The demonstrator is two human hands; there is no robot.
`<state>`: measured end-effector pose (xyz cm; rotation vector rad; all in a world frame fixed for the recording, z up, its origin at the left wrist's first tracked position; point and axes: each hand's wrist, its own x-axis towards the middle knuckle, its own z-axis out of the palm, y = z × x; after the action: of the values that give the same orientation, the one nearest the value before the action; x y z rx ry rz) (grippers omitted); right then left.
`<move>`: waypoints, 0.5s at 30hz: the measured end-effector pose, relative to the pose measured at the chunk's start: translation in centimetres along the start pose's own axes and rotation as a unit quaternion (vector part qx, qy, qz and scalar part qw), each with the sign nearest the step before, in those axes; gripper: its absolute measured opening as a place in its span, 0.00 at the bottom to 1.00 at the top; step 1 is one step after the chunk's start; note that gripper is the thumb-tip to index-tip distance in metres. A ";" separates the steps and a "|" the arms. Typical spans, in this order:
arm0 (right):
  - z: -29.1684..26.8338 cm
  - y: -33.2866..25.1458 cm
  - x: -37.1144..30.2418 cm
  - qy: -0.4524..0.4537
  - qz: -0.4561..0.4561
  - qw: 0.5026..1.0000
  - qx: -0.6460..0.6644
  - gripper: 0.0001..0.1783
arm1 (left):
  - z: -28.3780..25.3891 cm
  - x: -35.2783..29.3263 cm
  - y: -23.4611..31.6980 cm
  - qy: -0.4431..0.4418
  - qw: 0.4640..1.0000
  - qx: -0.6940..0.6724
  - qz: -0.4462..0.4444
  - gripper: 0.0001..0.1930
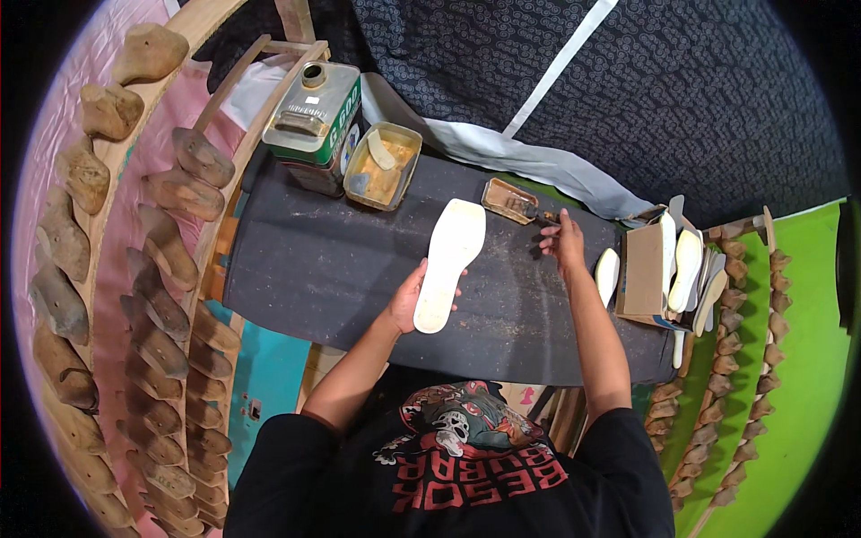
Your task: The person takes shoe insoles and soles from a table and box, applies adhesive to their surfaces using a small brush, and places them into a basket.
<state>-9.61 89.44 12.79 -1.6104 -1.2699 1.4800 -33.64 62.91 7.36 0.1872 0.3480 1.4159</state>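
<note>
Where the sole is held: the white sole (453, 260), at the centre of the frame, is gripped across its narrower lower part by the left hand (411, 300), with fingertips showing past its right edge.
Right hand: the right hand (563, 244), right of centre, is held with fingers parted near the dark brush (538, 214); whether its handle is pinched cannot be told.
Tray: the small tray (504, 202), above centre, appears to be overlapped by the brush at its right end.
Tub and can: the tub (372, 204) and the can (309, 117) are set at upper left, near each other.
Sole care: the sole is probably best kept face up and steady, with its broad face left untouched.
Brush care: the handle should be taken lightly, so that the tray is not dragged.
Table: specks are seen on the table (296, 255), so contact is better avoided.
</note>
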 end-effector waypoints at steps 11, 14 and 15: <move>-4.6 1.8 -6.4 0.050 -0.062 0.981 0.175 0.41 | 0.8 2.0 -4.1 -0.135 0.978 0.019 -0.155 0.35; -4.1 0.6 -9.8 -0.273 -0.007 0.930 0.246 0.51 | 2.2 2.0 -5.1 -0.151 0.962 0.049 -0.221 0.36; -4.3 0.2 -10.7 -0.314 0.022 0.914 0.255 0.54 | 2.8 2.2 -5.5 -0.149 0.962 0.054 -0.224 0.36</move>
<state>-4.51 80.31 17.58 -0.8459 -1.0168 2.2386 -27.27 64.46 7.83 0.3815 0.1997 0.9049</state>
